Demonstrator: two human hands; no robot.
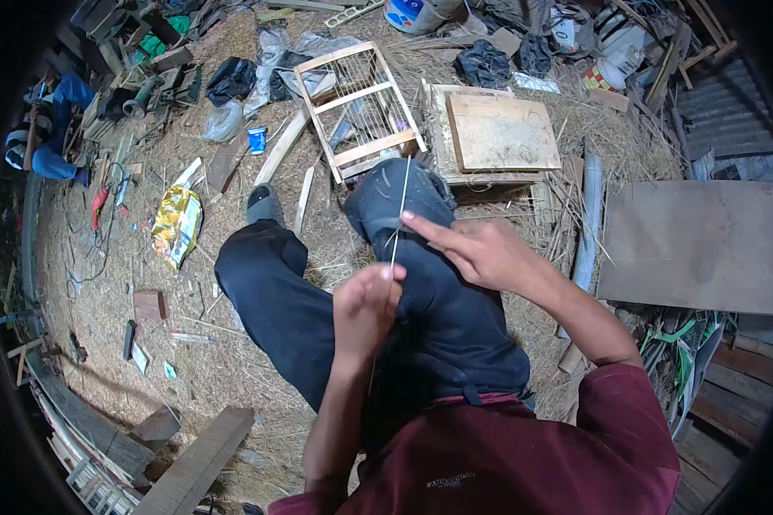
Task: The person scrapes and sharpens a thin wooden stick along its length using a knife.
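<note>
Straw-strewn floor [124, 257], yellow packet [176, 225], small blue packet [257, 141], reddish-brown block [149, 305]

Straw-like litter covers the floor [232, 360] around the low wooden stand [443, 137], with seemingly corrugated sheeting [717, 120] to its right.

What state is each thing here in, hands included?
strip: thin, held over one leg
left hand: closed on the strip
right hand: index finger outstretched, touching the strip
frame: fitted with thin bars
board: lying face up
yellow bag: crumpled, on the ground
</note>
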